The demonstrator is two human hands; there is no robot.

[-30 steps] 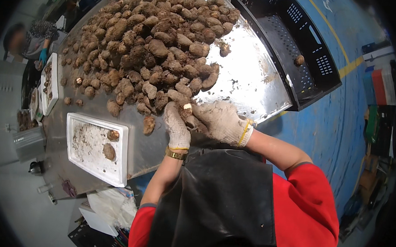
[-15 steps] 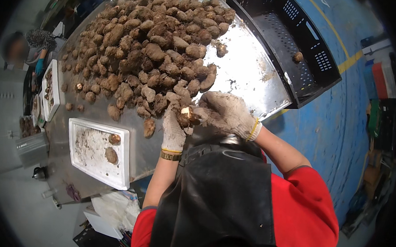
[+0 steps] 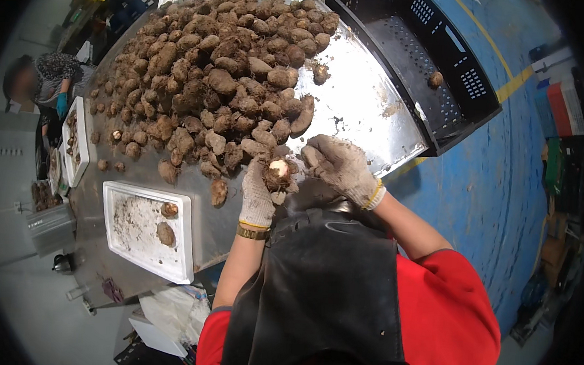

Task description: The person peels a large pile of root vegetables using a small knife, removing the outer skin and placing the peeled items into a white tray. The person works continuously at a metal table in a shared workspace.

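My left hand [image 3: 260, 194], in a soiled whitish knit glove, grips a brown hairy taro corm [image 3: 277, 174] whose pale cut face points up. My right hand [image 3: 340, 164], gloved the same way, is just right of the taro and apart from it. Its fingers are curled closed; what they hold, if anything, does not show. Beyond both hands a big heap of soil-covered taros [image 3: 211, 79] spreads over the metal table [image 3: 356, 100]. One loose taro [image 3: 218, 192] lies left of my left hand.
Left of my left arm, a white foam tray [image 3: 186, 243] holds two taros and dirt crumbs. At the far right stands a black plastic crate [image 3: 464, 102] with one taro inside. Another person's teal-gloved hand [image 3: 61, 105] is at far left, near a second white tray [image 3: 76, 138].
My right hand has drawn back to the right, away from the taro. The taro in my left hand has turned, showing more of its pale cut face.
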